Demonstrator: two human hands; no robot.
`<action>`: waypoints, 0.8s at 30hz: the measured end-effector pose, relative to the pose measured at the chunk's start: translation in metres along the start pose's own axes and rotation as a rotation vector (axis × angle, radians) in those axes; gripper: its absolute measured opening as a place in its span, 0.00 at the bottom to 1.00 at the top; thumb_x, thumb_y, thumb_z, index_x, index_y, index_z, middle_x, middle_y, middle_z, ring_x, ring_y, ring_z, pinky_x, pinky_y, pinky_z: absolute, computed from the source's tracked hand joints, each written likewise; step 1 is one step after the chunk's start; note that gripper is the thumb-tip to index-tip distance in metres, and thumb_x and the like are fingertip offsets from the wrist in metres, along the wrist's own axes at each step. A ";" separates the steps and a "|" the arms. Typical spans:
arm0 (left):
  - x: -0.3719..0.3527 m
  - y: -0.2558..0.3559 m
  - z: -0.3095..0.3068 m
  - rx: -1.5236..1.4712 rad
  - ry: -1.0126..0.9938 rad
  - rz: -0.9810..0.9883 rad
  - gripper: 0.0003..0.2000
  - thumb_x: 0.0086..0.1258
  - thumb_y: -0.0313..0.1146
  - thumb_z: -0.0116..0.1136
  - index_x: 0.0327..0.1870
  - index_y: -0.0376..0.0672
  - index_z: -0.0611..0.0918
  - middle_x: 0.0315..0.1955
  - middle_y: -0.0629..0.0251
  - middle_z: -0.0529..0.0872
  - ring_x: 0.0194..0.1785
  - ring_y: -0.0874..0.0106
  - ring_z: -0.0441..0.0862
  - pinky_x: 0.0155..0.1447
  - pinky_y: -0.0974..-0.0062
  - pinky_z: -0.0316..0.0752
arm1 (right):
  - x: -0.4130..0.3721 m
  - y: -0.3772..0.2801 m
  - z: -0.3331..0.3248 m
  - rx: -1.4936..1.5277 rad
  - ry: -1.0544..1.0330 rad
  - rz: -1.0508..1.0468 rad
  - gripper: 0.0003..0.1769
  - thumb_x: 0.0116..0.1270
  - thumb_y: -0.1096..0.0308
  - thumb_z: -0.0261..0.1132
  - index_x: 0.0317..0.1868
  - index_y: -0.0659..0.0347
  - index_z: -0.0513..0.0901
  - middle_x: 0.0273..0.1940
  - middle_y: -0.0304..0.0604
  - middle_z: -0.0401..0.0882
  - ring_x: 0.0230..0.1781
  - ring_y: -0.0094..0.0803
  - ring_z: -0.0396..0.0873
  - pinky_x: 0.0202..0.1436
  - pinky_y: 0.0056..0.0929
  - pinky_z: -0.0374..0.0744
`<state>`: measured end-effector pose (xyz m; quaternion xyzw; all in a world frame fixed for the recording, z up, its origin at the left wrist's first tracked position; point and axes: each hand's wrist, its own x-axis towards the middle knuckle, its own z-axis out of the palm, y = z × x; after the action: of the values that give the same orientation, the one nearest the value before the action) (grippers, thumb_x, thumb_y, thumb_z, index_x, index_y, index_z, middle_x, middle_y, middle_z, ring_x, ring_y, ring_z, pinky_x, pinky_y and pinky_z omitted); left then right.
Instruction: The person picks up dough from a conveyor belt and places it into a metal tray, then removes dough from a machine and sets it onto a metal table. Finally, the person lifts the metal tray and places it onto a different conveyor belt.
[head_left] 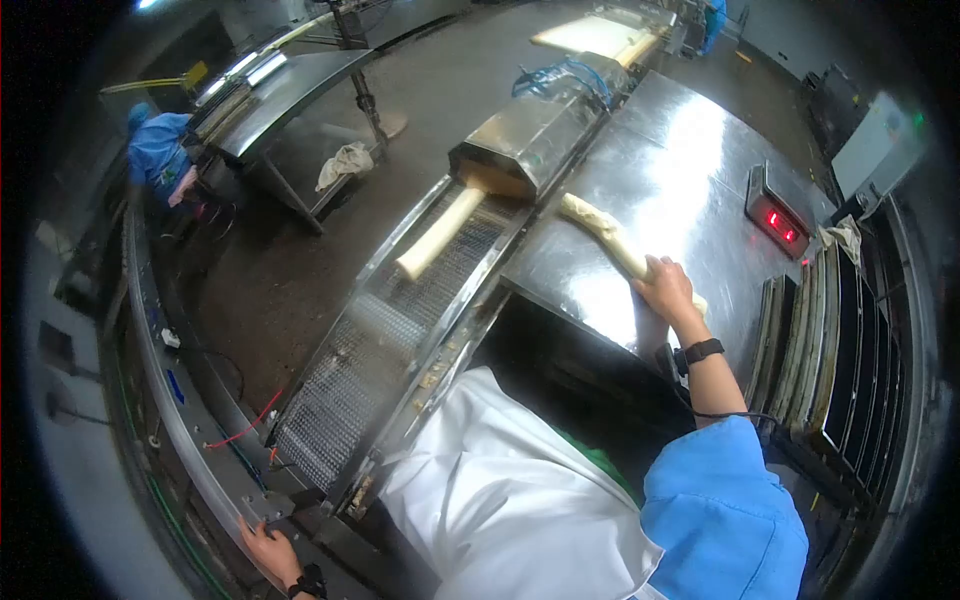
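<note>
A long pale roll of dough [604, 228] lies on the steel table to my right, its far end lumpy and uneven. My right hand [665, 290] is closed over it from above, nearer its close end, and covers part of it. Another dough strip [440, 235] extends from the metal housing [540, 135] onto the mesh conveyor belt [350, 380]. Down at the lower left, my left hand [270, 553] rests at a metal rail [205, 455], fingers extended and holding nothing that I can see.
A scale with a red display [780, 220] stands on the steel table [690, 130]. Stacked trays [810, 350] are at the right. Across the floor, a person in blue [158, 150] is beside another metal table [290, 105]. A cloth [345, 165] hangs below it.
</note>
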<state>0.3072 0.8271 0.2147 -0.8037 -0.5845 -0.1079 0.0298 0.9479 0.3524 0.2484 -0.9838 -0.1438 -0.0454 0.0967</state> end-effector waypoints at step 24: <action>-0.048 0.106 -0.075 0.148 -0.180 0.105 0.18 0.69 0.37 0.57 0.56 0.37 0.81 0.59 0.43 0.76 0.57 0.49 0.76 0.62 0.56 0.70 | 0.210 0.072 -0.212 0.481 0.137 -0.232 0.22 0.55 0.68 0.65 0.53 0.58 0.82 0.40 0.46 0.83 0.42 0.40 0.81 0.52 0.39 0.79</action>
<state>0.3832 0.7361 0.2861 -0.8352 -0.5482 0.0097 0.0419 1.1564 0.2997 0.4675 -0.9041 -0.2551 -0.0874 0.3314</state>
